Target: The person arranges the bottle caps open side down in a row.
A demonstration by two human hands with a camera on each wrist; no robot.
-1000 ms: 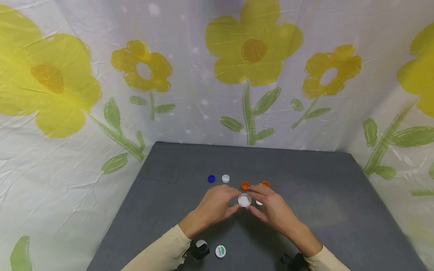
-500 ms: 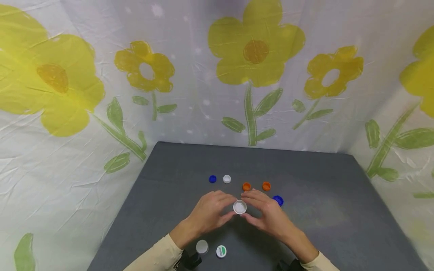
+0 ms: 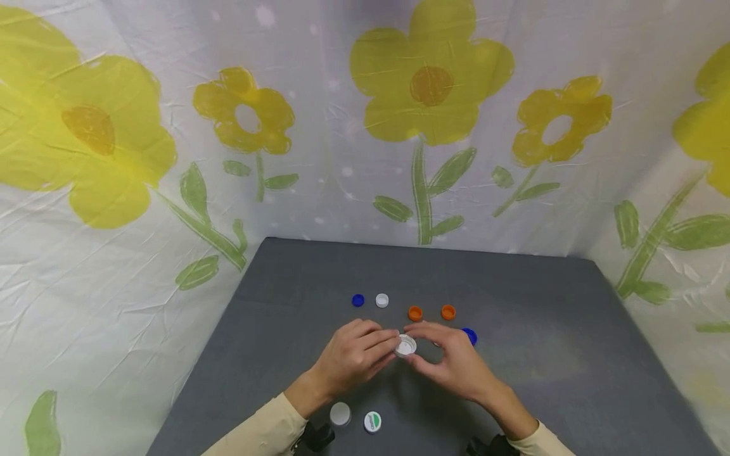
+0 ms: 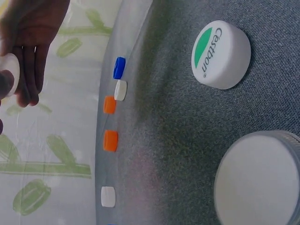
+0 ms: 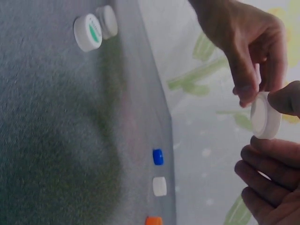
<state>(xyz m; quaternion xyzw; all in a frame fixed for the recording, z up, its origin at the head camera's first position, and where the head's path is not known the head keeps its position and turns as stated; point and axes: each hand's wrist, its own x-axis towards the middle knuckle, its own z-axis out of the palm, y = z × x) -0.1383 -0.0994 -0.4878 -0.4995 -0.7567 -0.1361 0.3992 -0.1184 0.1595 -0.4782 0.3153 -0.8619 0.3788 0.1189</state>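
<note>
A white screw cap (image 3: 405, 346), its ridged inside facing up, is held above the table between both hands. My left hand (image 3: 355, 353) pinches its left edge, fingers lying over the rim. The right hand (image 3: 452, 361) holds it from the other side, thumb and forefinger at the rim; in the right wrist view the right thumb (image 5: 287, 99) lies against the cap. Nearer me on the table are a white cap with green print reading C'estbon (image 4: 220, 55) and a larger plain white lid (image 4: 258, 180).
Farther back on the grey table (image 3: 308, 272) lie a blue cap (image 3: 357, 300), a white cap (image 3: 382, 301) and two orange caps (image 3: 415, 313). Another blue cap (image 3: 470, 335) is partly behind the right hand, beside a mostly hidden white one. A flowered curtain (image 3: 325, 158) surrounds the table.
Both hands came slightly nearer with the white cap, then turned it a little. The left fingers now reach over its rim. The caps on the table stay put.
</note>
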